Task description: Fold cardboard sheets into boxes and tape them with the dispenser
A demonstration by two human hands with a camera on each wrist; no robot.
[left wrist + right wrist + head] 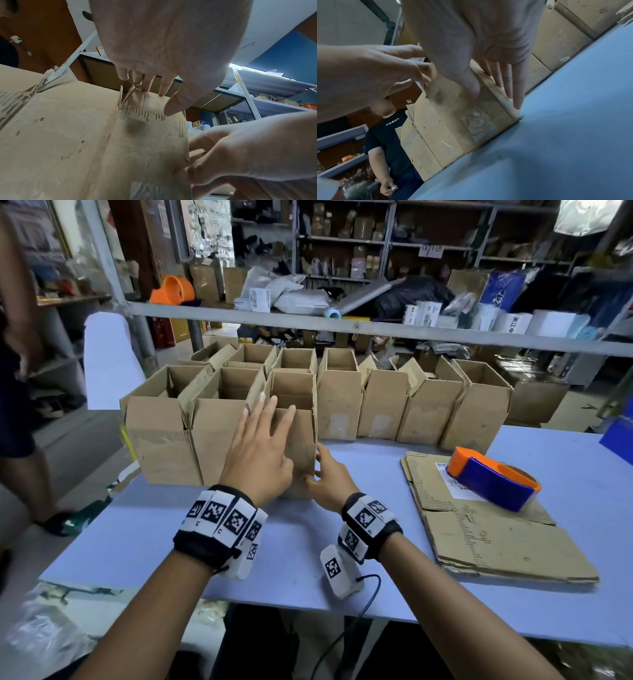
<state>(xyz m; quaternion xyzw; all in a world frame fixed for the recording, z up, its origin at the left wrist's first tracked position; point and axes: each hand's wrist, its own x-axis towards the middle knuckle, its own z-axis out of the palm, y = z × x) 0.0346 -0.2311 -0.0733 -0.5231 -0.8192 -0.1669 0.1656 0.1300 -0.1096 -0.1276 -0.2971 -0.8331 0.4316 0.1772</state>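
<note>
An upright brown cardboard box (301, 446) with its top open stands on the blue table (294, 556), last on the right of the front row. My left hand (265, 436) lies flat on its front face, fingers straight and reaching the top rim (154, 93). My right hand (327, 474) is at the box's lower right corner, with straight fingers (517, 88) on the side wall and the thumb on the front face (462, 115). The orange and blue tape dispenser (493, 477) rests on a stack of flat cardboard sheets (496, 539) to the right, apart from both hands.
Several more open boxes (428, 402) stand in rows behind and to the left. A grey shelf rail (376, 328) crosses behind them. A person in a black T-shirt (388, 142) stands beyond the table's left end (17, 392).
</note>
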